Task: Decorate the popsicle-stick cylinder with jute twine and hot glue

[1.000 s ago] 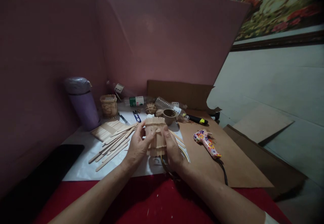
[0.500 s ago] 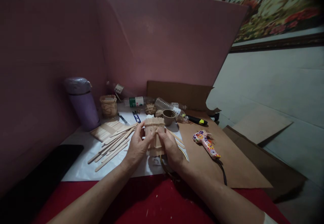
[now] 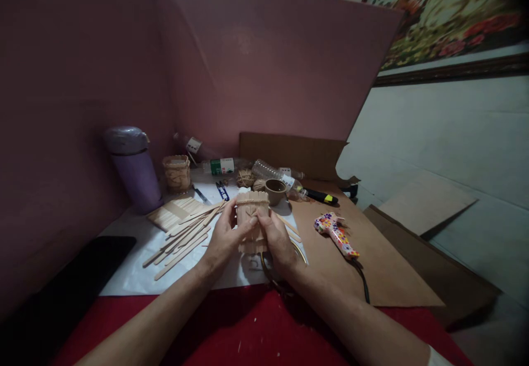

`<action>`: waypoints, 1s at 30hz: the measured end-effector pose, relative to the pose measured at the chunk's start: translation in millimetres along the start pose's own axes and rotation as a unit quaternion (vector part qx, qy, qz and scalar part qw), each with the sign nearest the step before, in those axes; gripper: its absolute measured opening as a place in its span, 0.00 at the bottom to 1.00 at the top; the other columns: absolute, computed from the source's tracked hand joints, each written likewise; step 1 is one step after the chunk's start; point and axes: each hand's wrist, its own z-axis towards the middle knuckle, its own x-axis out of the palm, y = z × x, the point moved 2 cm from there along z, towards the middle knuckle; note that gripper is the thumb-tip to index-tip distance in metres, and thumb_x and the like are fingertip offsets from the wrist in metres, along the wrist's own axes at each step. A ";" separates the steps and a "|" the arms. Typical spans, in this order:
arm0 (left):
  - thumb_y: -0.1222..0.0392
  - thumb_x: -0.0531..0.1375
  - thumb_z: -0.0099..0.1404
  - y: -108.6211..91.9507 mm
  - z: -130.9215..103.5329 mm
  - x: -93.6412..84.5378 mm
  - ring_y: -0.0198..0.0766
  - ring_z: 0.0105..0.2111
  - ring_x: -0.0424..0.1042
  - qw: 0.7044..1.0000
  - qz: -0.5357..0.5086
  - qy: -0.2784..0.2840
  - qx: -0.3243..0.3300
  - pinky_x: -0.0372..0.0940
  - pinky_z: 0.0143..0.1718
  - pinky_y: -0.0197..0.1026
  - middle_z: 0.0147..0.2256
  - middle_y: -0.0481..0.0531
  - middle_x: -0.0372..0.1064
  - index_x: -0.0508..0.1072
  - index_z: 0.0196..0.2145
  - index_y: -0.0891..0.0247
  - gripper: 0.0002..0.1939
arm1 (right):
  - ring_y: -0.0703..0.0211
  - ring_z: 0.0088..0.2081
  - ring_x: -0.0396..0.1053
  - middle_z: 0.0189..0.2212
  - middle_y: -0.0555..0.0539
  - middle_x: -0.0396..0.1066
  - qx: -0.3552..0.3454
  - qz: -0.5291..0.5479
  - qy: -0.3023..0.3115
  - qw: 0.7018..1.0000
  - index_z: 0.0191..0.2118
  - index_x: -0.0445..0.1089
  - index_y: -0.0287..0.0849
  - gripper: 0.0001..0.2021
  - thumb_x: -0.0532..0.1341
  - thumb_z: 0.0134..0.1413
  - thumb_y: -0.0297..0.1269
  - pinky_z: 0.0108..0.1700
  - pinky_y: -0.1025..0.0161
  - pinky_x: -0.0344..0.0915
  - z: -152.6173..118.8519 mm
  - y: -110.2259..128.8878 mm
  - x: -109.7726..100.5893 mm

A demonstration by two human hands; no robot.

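Pink panel (image 3: 264, 68) behind stick cup (image 3: 247, 236), head view. Left hand (image 3: 226, 235) and right hand (image 3: 279, 239) both grasp stick cup, thumbs on front. Loose sticks (image 3: 182, 257) left of it, flowered glue gun (image 3: 338, 236) right.

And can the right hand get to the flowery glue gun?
Probably yes: the glue gun lies close by on brown cardboard, nothing tall between. But the right hand holds the stick-covered piece, so it may need to let go.
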 end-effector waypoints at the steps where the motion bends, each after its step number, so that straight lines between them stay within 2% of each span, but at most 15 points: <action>1: 0.55 0.67 0.56 0.6 0.3 -0.4 0.47 0.50 0.70 1.000 -0.003 -0.004 -0.005 0.64 0.50 0.45 0.50 0.58 0.71 0.68 0.53 0.62 0.27 | 0.53 0.38 0.74 0.40 0.46 0.75 -0.002 -0.005 0.001 1.000 0.45 0.67 0.43 0.21 0.61 0.54 0.54 0.40 0.58 0.71 0.7 -0.7 -0.2; 5: 0.53 0.67 0.54 1.6 0.7 -1.2 0.46 0.45 0.73 0.997 -0.034 -0.038 -0.056 0.67 0.42 0.43 0.46 0.57 0.74 0.69 0.52 0.62 0.28 | 0.51 0.39 0.73 0.40 0.43 0.74 0.000 -0.061 0.010 0.998 0.46 0.68 0.41 0.25 0.56 0.56 0.59 0.42 0.55 0.69 2.4 -2.5 -1.7; 7: 0.52 0.67 0.54 0.4 0.5 -0.7 0.46 0.42 0.74 0.994 -0.050 -0.051 -0.080 0.68 0.40 0.43 0.45 0.57 0.74 0.68 0.52 0.62 0.29 | 0.49 0.42 0.71 0.41 0.41 0.73 -0.020 -0.120 -0.023 0.992 0.45 0.69 0.41 0.25 0.53 0.58 0.59 0.45 0.52 0.67 3.0 -2.1 -5.8; 10: 0.53 0.67 0.53 -2.4 0.1 0.0 0.46 0.41 0.73 0.993 -0.055 -0.068 -0.085 0.68 0.40 0.44 0.43 0.58 0.74 0.69 0.50 0.65 0.29 | 0.49 0.48 0.67 0.44 0.42 0.70 -0.116 -0.226 -0.126 0.959 0.45 0.69 0.44 0.19 0.55 0.60 0.54 0.51 0.52 0.63 2.2 3.3 -14.3; 12: 0.53 0.68 0.52 -3.1 -0.1 -0.4 0.45 0.41 0.73 0.993 -0.040 -0.074 -0.079 0.68 0.40 0.43 0.42 0.58 0.74 0.70 0.50 0.65 0.28 | 0.51 0.49 0.65 0.45 0.44 0.68 -0.199 -0.274 -0.151 0.929 0.44 0.70 0.46 0.12 0.57 0.61 0.47 0.52 0.53 0.62 0.3 9.4 -16.3; 15: 0.53 0.68 0.52 -1.6 0.0 -1.6 0.44 0.40 0.73 0.996 -0.017 -0.059 -0.066 0.67 0.38 0.41 0.41 0.55 0.74 0.70 0.50 0.63 0.28 | 0.53 0.47 0.65 0.42 0.46 0.64 -0.287 -0.321 -0.117 0.895 0.40 0.72 0.48 0.06 0.59 0.60 0.39 0.51 0.55 0.61 -2.8 17.8 -13.5; 19: 0.53 0.68 0.54 0.9 0.5 -2.3 0.43 0.41 0.73 0.998 -0.024 -0.020 -0.052 0.67 0.38 0.40 0.43 0.54 0.74 0.69 0.51 0.61 0.27 | 0.51 0.45 0.64 0.39 0.45 0.64 -0.308 -0.375 -0.096 0.869 0.37 0.71 0.46 0.03 0.60 0.57 0.35 0.49 0.53 0.61 -4.4 23.2 -9.7; 24: 0.55 0.68 0.54 -0.9 -0.7 -0.5 0.43 0.41 0.73 0.998 -0.035 -0.024 -0.053 0.67 0.39 0.39 0.41 0.54 0.74 0.70 0.49 0.62 0.26 | 0.54 0.40 0.64 0.33 0.47 0.65 -0.291 -0.376 -0.087 0.875 0.31 0.65 0.44 0.04 0.58 0.57 0.32 0.43 0.57 0.62 -3.2 20.0 -9.2; 27: 0.55 0.65 0.56 -2.6 -2.7 1.3 0.43 0.38 0.74 0.993 -0.075 -0.025 -0.089 0.69 0.35 0.41 0.42 0.56 0.73 0.69 0.50 0.62 0.25 | 0.59 0.33 0.64 0.30 0.50 0.64 -0.266 -0.311 -0.124 0.904 0.33 0.62 0.44 0.03 0.56 0.60 0.34 0.37 0.61 0.61 -0.9 17.1 -12.9; 30: 0.55 0.63 0.57 -4.1 -4.8 1.4 0.44 0.36 0.74 0.986 -0.090 -0.030 -0.133 0.70 0.29 0.41 0.44 0.56 0.72 0.69 0.51 0.60 0.24 | 0.60 0.30 0.63 0.28 0.51 0.64 -0.249 -0.265 -0.178 0.914 0.34 0.62 0.44 0.04 0.57 0.59 0.37 0.34 0.62 0.61 3.2 17.5 -19.2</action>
